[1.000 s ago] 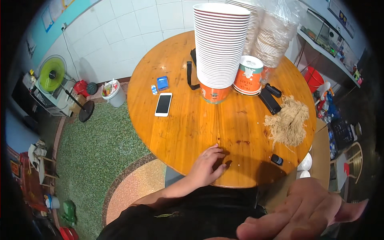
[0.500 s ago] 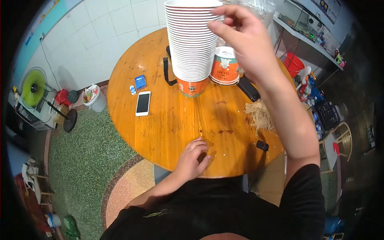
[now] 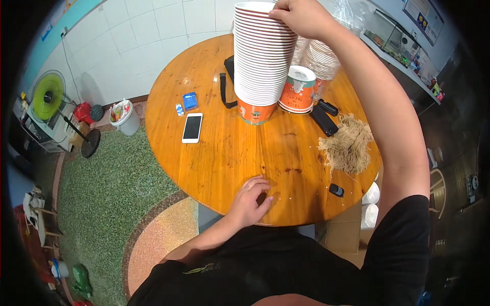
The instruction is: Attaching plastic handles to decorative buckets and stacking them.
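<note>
A tall nested stack of paper cups (image 3: 263, 61) stands upright on the round wooden table (image 3: 219, 168), white rims up, with the orange lowest cup showing at its base. At its top, my right hand (image 3: 309, 18) pinches the right side of the uppermost cup's rim; some fingertips are hidden behind it. My left hand (image 3: 249, 203) lies on the table's near edge with fingers apart and loosely bent, holding nothing. Right of the tall stack sits a short stack of orange cups (image 3: 297, 94), turned upside down.
A white phone (image 3: 192, 127) and blue packet (image 3: 190, 101) lie at left. Behind the cups is a black strap (image 3: 223, 89). Rightward are a black case (image 3: 323, 121), tangled tan strands (image 3: 349, 147), a small black device (image 3: 336, 190) and stacked clear plastic ware (image 3: 321, 58).
My right hand has closed in on the top cup's rim, where before it hovered with fingers spread. The view has shifted slightly; my left hand keeps its place on the table.
</note>
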Tool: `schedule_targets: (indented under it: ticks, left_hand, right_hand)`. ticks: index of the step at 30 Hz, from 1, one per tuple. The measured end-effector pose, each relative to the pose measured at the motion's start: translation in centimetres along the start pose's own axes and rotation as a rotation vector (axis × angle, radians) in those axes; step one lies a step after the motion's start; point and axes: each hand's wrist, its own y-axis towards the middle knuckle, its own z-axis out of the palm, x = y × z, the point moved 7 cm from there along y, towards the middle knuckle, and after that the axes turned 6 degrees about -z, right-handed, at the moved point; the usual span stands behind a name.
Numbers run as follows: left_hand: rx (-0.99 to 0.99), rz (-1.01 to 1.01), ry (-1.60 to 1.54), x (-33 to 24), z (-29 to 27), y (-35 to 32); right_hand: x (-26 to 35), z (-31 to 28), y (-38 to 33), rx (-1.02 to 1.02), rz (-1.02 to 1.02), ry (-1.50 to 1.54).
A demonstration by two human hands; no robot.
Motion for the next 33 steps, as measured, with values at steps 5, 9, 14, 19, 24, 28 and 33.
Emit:
schedule_targets:
  ticks: [5, 9, 14, 19, 24, 28, 33]
  left_hand:
    - [0.009, 0.007, 0.004, 0.1, 0.3, 0.2]
    - [0.010, -0.021, 0.012, 0.0, 0.1, 0.0]
    - [0.022, -0.009, 0.015, -0.1, 0.3, 0.3]
    - [0.012, 0.013, 0.024, -0.6, 0.4, 0.5]
    - [0.008, 0.000, 0.055, -0.3, 0.0, -0.1]
    - [-0.139, 0.065, 0.024, -0.6, -0.5, -1.3]
    - [-0.419, 0.158, -0.018, -0.4, -4.3, -4.2]
  right_hand:
    - [0.1, -0.8, 0.0, -0.093, -0.013, -0.191]
    - [0.9, -1.6, -0.5, -0.291, -0.067, -0.326]
    - [-1.3, -6.3, -0.7, -0.683, -0.079, -0.395]
    - [-1.0, -14.3, -5.1, -0.922, -0.196, -0.391]
    - [2.0, -13.2, -18.0, -0.815, -0.007, -0.096]
    - [6.3, -6.2, -28.2, -0.651, -0.147, -0.132]
    - [9.1, 6.3, -35.8, -0.292, -0.205, 0.074]
